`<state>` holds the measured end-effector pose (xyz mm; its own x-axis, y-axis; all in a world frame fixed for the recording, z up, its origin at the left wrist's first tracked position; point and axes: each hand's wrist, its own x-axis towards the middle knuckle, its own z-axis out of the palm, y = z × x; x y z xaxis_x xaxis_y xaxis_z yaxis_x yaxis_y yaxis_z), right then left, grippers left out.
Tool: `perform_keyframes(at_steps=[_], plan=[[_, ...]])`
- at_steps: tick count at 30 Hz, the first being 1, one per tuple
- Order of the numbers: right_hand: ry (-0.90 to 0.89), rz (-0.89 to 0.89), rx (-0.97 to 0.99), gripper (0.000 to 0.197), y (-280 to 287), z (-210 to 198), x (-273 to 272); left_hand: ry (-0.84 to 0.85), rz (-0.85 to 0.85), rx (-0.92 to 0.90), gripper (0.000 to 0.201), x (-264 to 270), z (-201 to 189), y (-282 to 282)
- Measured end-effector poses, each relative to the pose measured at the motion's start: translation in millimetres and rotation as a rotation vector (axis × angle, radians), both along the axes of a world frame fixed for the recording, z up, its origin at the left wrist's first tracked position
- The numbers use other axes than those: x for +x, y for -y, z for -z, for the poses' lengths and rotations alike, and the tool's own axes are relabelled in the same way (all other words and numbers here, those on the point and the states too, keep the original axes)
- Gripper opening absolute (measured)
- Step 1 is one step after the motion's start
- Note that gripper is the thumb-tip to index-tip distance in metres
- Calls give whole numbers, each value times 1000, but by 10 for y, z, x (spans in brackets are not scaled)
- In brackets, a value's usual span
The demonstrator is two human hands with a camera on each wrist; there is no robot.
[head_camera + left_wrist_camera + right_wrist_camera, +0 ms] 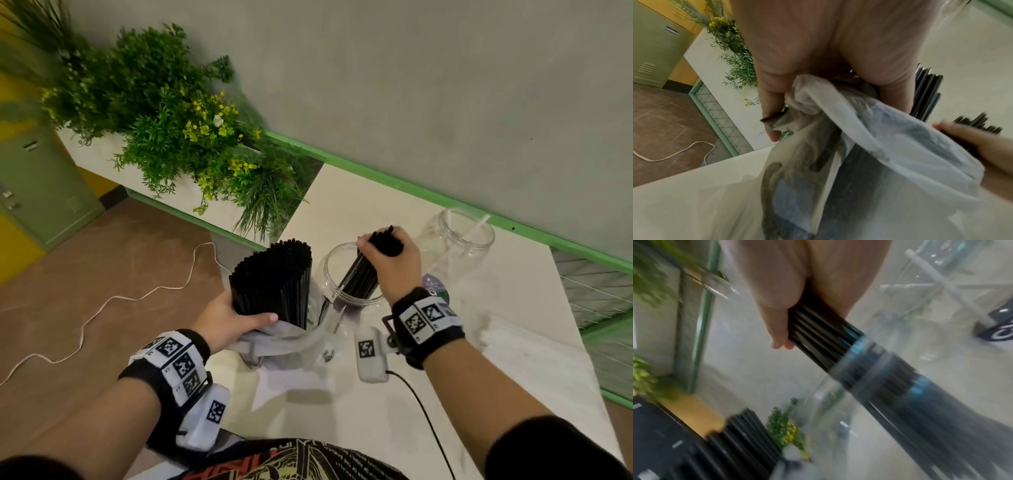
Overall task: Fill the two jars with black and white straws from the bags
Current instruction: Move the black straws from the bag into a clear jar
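Straws, black, large bundle (272,281): the biggest lot we record, standing upright with its lower part in a translucent plastic bag (284,342) at the near-left edge of the white table (394,394). Our left hand (227,320) wraps round the bundle's base, fingers behind and thumb across the front, gathering the bag's crumpled mouth against the straws; the left wrist view shows the film bunched under the fingers (774,113).

Bag of white straws (534,346): lying flat on the table's right side, blurred; contents pale and hard to count.

Near jar (352,274): clear plastic, wide-mouthed, upright, just right of the large bundle.

Far jar (457,236): clear, upright, behind and right of the near jar, close to the green wall trim. We log one white straw (478,226) leaning inside it.

Black straws, small handful (363,274): tilted, lower ends inside the near jar, upper ends poking out above our fist. Our right hand (390,265) is closed tight round this handful above the jar's mouth; the right wrist view confirms fingers (777,331) curled about the straws as they pass through the jar's rim.

Planter of green and yellow foliage (178,130): beyond the table's far-left corner.

Cord, white (113,298): trailing across the brown floor.
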<state>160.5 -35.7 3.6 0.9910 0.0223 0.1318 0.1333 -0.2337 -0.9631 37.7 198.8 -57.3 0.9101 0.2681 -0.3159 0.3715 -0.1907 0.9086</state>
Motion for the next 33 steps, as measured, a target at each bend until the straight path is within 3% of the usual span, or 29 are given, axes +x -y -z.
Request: perform_keyframes(at_steps=[4, 8, 10, 14, 19, 22, 29, 33], plan=[[102, 115, -284, 25, 67, 305, 48, -2, -5, -14, 49, -5, -3, 3], [147, 151, -333, 31, 116, 354, 124, -17, 0, -13, 49, -5, -10, -10], [189, 100, -347, 43, 124, 311, 173, -24, -6, -15, 47, -8, -23, -8], [322, -167, -593, 66, 109, 221, 327, -28, -16, -10, 53, -9, -52, 6], [351, -378, -829, 34, -7, 192, 471, -44, -19, -14, 48, -2, -26, -3], [365, -345, -813, 22, -70, 257, 469, -52, -18, -7, 48, -2, -18, -7], [309, -221, -563, 17, 22, 68, 493, -59, -24, 2, 51, -12, -47, -2], [275, -205, -563, 16, 154, 93, 527, -66, -33, 13, 51, -13, -45, 2]])
